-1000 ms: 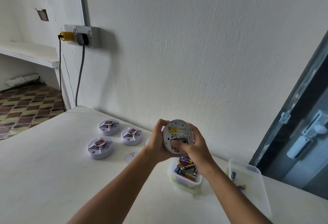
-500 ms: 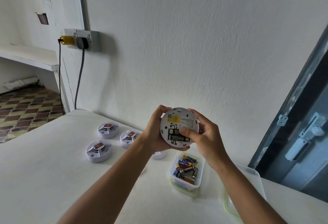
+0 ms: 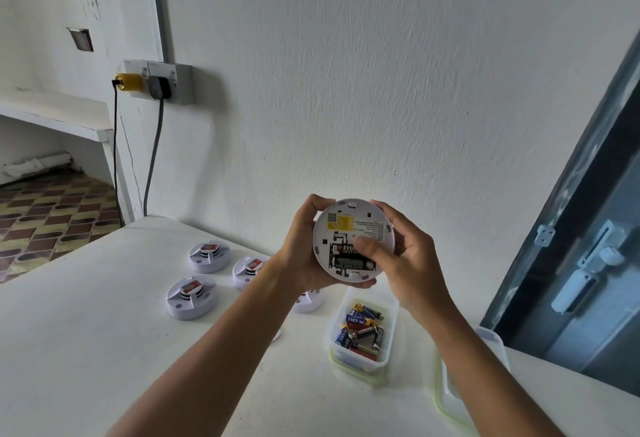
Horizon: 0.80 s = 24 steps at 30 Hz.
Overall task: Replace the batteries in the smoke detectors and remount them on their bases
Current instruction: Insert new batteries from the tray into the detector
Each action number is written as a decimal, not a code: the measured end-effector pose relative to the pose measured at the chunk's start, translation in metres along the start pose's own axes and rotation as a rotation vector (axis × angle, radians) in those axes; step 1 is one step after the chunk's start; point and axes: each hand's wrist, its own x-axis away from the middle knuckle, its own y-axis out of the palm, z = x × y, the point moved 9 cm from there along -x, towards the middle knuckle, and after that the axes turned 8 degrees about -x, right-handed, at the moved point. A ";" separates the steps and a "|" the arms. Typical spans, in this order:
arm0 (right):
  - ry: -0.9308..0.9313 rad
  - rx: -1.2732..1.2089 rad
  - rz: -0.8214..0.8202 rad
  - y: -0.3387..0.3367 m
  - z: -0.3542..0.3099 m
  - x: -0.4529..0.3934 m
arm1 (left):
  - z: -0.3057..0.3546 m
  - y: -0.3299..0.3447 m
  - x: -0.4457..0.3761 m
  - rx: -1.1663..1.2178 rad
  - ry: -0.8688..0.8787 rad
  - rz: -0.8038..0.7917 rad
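- While it sits at frame centre, the smoke detector [image 3: 352,239] looks light, rigid and smooth-edged.
- Left hand [image 3: 304,249] curls round its rim.
- Right hand [image 3: 398,256] cups the other side, thumb pressing a battery [image 3: 341,250].
- Best held by the rim.

A smoke detector [image 3: 351,239] is held up between two hands, above a box of batteries [image 3: 360,331] on the table [image 3: 86,350]. Three more detectors [image 3: 191,297] are set to the left. Another box [image 3: 464,384] is placed to the right.
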 end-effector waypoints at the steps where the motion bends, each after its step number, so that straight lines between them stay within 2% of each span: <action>1: -0.001 -0.012 0.011 -0.001 -0.001 0.000 | 0.000 0.001 0.000 -0.006 0.003 -0.002; 13: -0.002 -0.042 -0.061 0.001 -0.014 0.004 | 0.004 0.016 0.005 -0.002 -0.002 -0.059; 19: 0.075 -0.067 -0.179 0.007 -0.008 0.008 | 0.006 0.015 0.007 0.007 -0.005 -0.045; 24: 0.033 -0.052 -0.136 0.003 -0.014 0.008 | 0.008 0.020 0.009 0.007 -0.007 -0.058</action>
